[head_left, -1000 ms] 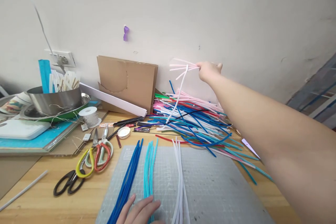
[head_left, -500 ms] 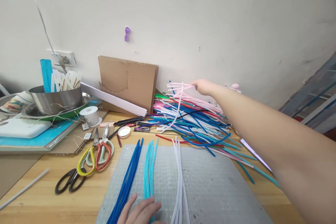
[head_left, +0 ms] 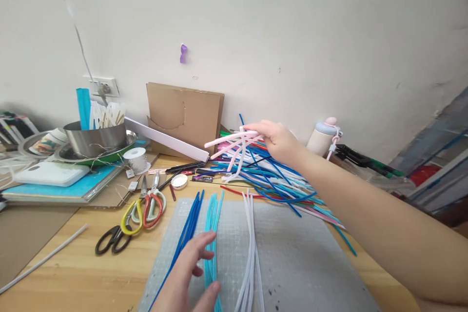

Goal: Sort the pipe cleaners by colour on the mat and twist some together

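My right hand (head_left: 278,140) reaches over the heap of coloured pipe cleaners (head_left: 266,175) and pinches a small bunch of pale pink and white pipe cleaners (head_left: 234,144), lifted just above the heap. My left hand (head_left: 190,273) rests on the grey cutting mat (head_left: 292,258), fingers spread, thumb and fingers touching the light blue pipe cleaners (head_left: 211,224). Dark blue pipe cleaners (head_left: 188,229) lie to their left and white pipe cleaners (head_left: 250,239) to their right, all in rows on the mat.
Scissors (head_left: 127,219) in several colours lie left of the mat. A steel bowl (head_left: 97,139) with sticks, a wire spool (head_left: 135,158) and a cardboard sheet (head_left: 185,114) stand at the back. A small bottle (head_left: 323,139) stands by the wall, right.
My right hand came down from high by the wall and toward me, bringing the pink and white bunch low over the heap. My left hand slid further onto the mat. The view shifted right.
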{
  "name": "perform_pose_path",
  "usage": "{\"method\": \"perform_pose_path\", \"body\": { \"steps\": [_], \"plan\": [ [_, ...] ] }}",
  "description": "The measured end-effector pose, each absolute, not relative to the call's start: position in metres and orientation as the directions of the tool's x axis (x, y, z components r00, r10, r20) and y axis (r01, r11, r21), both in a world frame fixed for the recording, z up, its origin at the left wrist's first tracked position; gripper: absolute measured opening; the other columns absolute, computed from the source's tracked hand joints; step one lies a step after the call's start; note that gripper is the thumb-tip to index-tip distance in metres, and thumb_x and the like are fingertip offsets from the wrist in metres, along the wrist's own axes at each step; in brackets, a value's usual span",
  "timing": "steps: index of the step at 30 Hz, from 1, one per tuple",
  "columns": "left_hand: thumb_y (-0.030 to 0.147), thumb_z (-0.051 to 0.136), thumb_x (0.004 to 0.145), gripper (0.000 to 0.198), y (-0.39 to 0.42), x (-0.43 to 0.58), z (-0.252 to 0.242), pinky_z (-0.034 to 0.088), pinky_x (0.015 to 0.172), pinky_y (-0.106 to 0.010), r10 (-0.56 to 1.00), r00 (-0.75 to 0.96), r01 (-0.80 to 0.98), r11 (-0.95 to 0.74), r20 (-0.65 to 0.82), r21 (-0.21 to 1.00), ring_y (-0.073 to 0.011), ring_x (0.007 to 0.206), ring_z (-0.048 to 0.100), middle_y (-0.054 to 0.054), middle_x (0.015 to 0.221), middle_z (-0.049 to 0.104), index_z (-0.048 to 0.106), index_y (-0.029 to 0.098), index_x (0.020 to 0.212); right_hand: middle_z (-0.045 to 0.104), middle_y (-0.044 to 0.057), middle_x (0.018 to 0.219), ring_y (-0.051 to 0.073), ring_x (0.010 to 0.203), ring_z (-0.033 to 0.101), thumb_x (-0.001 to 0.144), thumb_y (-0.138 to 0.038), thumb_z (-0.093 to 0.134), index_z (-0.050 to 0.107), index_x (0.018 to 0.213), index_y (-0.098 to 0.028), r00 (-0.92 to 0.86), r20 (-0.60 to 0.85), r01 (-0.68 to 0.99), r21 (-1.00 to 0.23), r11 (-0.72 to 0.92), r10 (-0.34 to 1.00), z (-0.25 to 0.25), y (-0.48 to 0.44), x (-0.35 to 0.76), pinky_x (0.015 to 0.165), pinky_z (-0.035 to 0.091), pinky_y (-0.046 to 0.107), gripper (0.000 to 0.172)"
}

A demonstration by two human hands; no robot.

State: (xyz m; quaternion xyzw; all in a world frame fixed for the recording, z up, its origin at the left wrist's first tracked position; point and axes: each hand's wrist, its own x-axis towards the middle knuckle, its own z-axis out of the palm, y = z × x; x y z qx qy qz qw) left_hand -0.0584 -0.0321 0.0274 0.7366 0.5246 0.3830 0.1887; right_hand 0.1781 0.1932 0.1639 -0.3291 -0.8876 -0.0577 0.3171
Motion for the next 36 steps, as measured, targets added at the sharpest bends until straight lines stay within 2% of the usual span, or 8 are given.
{"method": "perform_pose_path", "body": {
  "steps": [7, 9, 13, 18, 22, 27, 31, 36],
  "plan": [
    [0.032, 0.063, 0.075, 0.055, 0.048, -0.013, 0.09, 0.033, 0.1, -0.045, 0.881, 0.027, 0.683, -0.361, 0.472, 0.635, -0.0288, 0.124, 0.038, -0.012, 0.138, 0.041, 0.048, 0.019, 0.126, 0.063, 0.006, 0.098, 0.02, 0.09, 0.057, 0.085, -0.009, 0.034, 0.057, 0.121, -0.024, -0.52, 0.699, 0.568, -0.146, 0.81, 0.491, 0.167, 0.14, 0.164, 0.081, 0.041, 0.032, 0.045],
    [0.029, 0.05, 0.084, 0.021, 0.066, -0.004, 0.104, 0.036, 0.096, -0.039, 0.884, 0.169, 0.625, -0.437, 0.435, 0.646, -0.0245, 0.11, 0.051, -0.009, 0.114, 0.06, 0.064, 0.017, 0.094, 0.063, 0.005, 0.101, 0.02, 0.092, 0.057, 0.086, -0.011, 0.033, 0.056, 0.121, -0.025, -0.468, 0.741, 0.555, -0.178, 0.813, 0.481, 0.166, 0.137, 0.168, 0.082, 0.042, 0.032, 0.045],
    [0.036, 0.035, 0.09, 0.035, 0.059, 0.005, 0.132, 0.042, 0.063, -0.025, 0.901, 0.213, 0.543, -0.43, 0.377, 0.721, -0.0138, 0.064, 0.054, -0.001, 0.067, 0.061, 0.059, 0.017, 0.073, 0.061, 0.005, 0.109, 0.019, 0.098, 0.056, 0.087, -0.017, 0.031, 0.055, 0.118, -0.024, -0.224, 0.823, 0.573, -0.323, 0.754, 0.522, 0.159, 0.146, 0.191, 0.084, 0.043, 0.032, 0.039],
    [0.042, 0.038, 0.086, 0.031, 0.032, 0.014, 0.128, 0.021, 0.037, -0.019, 0.917, 0.336, 0.333, 0.096, -0.213, 0.938, -0.0057, 0.033, 0.029, 0.004, 0.047, 0.051, 0.055, 0.016, 0.083, 0.062, 0.006, 0.096, 0.017, 0.088, 0.059, 0.089, -0.027, 0.028, 0.05, 0.113, -0.022, 0.283, 0.765, 0.488, -0.634, 0.6, 0.579, 0.145, 0.168, 0.236, 0.078, 0.046, 0.033, 0.033],
    [0.042, 0.041, 0.083, 0.031, 0.036, 0.027, 0.08, 0.021, 0.036, -0.019, 0.885, 0.298, 0.415, 0.218, -0.358, 0.883, -0.0058, 0.031, 0.03, 0.003, 0.047, 0.052, 0.055, 0.014, 0.08, 0.059, 0.006, 0.098, 0.017, 0.091, 0.06, 0.089, -0.029, 0.027, 0.043, 0.117, -0.026, 0.482, 0.627, 0.278, -0.772, 0.572, 0.612, 0.142, 0.159, 0.265, 0.072, 0.048, 0.032, 0.033],
    [0.041, 0.053, 0.077, 0.028, 0.046, 0.033, 0.043, 0.025, 0.039, -0.022, 0.905, 0.22, 0.541, 0.197, -0.363, 0.818, -0.009, 0.031, 0.037, 0.003, 0.04, 0.049, 0.053, 0.017, 0.063, 0.058, 0.001, 0.094, 0.014, 0.079, 0.06, 0.088, -0.024, 0.038, 0.047, 0.112, -0.034, 0.356, 0.486, -0.166, -0.808, 0.566, 0.798, 0.144, 0.106, 0.277, 0.069, 0.05, 0.031, 0.028],
    [0.045, 0.049, 0.081, 0.032, 0.038, 0.03, 0.052, 0.029, 0.047, -0.023, 0.966, 0.148, 0.547, 0.099, -0.213, 0.831, -0.0124, 0.045, 0.047, 0.003, 0.048, 0.05, 0.052, 0.018, 0.064, 0.061, -0.003, 0.076, 0.012, 0.064, 0.06, 0.085, -0.019, 0.049, 0.057, 0.098, -0.029, -0.016, 0.122, -0.485, -0.869, 0.099, 0.992, 0.112, 0.06, 0.262, 0.067, 0.053, 0.03, 0.018],
    [0.049, 0.04, 0.084, 0.039, -0.001, 0.048, 0.063, 0.031, 0.047, -0.021, 0.935, 0.28, 0.424, 0.08, -0.215, 0.902, -0.0105, 0.051, 0.047, 0.001, 0.061, 0.055, 0.059, 0.016, 0.076, 0.069, 0.003, 0.092, 0.014, 0.088, 0.066, 0.082, -0.013, 0.053, 0.056, 0.097, -0.021, -0.377, -0.18, -0.573, -0.725, -0.381, 0.909, 0.059, 0.019, 0.226, 0.086, 0.051, 0.033, 0.017]
  ]
}}
